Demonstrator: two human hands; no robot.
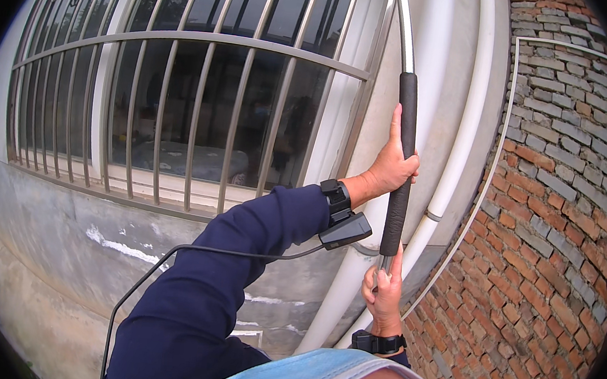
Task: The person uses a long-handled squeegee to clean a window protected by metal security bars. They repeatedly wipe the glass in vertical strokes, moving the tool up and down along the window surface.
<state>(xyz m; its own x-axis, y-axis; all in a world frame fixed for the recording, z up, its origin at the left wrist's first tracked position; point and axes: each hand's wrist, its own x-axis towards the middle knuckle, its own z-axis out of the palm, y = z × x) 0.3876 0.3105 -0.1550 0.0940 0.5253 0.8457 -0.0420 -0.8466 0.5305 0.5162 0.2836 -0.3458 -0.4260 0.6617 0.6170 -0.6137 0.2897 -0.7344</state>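
A long silver metal pole [407, 36] with a black foam grip sleeve [406, 112] runs upward out of the top of the head view. My left hand [392, 165] is wrapped around the middle of the sleeve, its index finger stretched up along the foam. Lower down, my right hand [385, 297] holds the pole's bare metal end just under the sleeve, one finger pointing up against the foam. The pole's far end lies outside the picture. Both wrists wear black straps; a dark device [347, 231] with a cable hangs at the left one.
Left of the pole is a window behind a metal bar grille [195, 126]. A thick white pipe [435, 49] and a thinner white pipe [454, 170] run along the wall behind. A brick wall [536, 253] with a thin white conduit [491, 179] stands to the right.
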